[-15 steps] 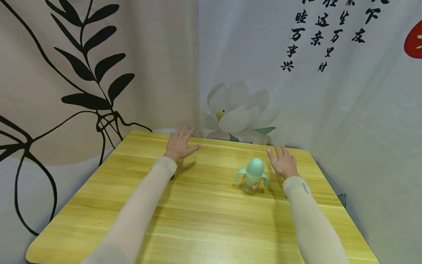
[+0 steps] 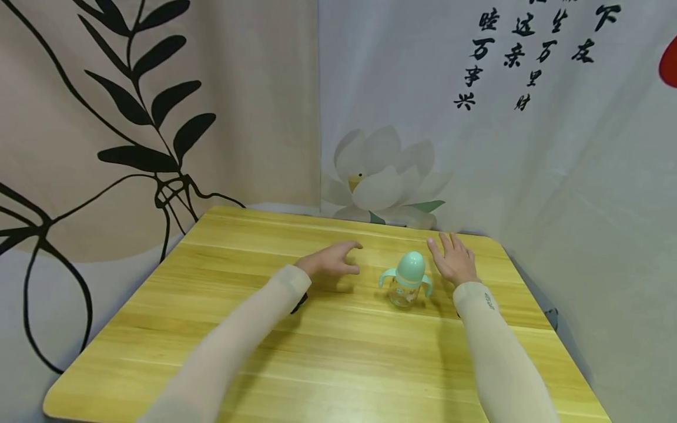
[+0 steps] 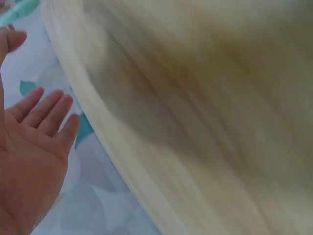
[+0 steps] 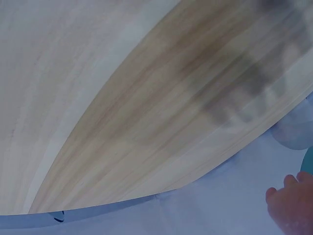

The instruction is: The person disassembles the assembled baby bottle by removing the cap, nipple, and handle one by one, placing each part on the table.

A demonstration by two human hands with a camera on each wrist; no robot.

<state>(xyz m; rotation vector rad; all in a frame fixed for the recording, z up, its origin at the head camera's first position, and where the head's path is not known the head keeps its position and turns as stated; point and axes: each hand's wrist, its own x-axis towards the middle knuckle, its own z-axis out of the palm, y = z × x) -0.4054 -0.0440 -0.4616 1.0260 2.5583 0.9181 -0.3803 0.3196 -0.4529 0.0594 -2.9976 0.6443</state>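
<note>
A baby bottle [image 2: 406, 279] with a mint-green domed cap, two curved side handles and a clear body stands upright on the wooden table [image 2: 338, 352]. To its left my left hand [image 2: 330, 259] reaches across, thumb and fingers spread apart, with a gap between hand and bottle. In the left wrist view the left hand [image 3: 36, 152] shows its palm, holding nothing. Just right of the bottle, my right hand [image 2: 455, 260] is raised with its fingers extended, not touching it. Only part of the right hand [image 4: 293, 203] shows in the right wrist view.
Behind the table hang a beige curtain [image 2: 264, 117] with dark leaf shapes and a pale curtain [image 2: 555, 158] with a lotus and dark writing. The table's far edge runs close to both. Hand shadows fall on the tabletop.
My left hand has swung right from the table's far edge towards the bottle, turning sideways. The right hand and the bottle stay in place; the head view has shifted slightly.
</note>
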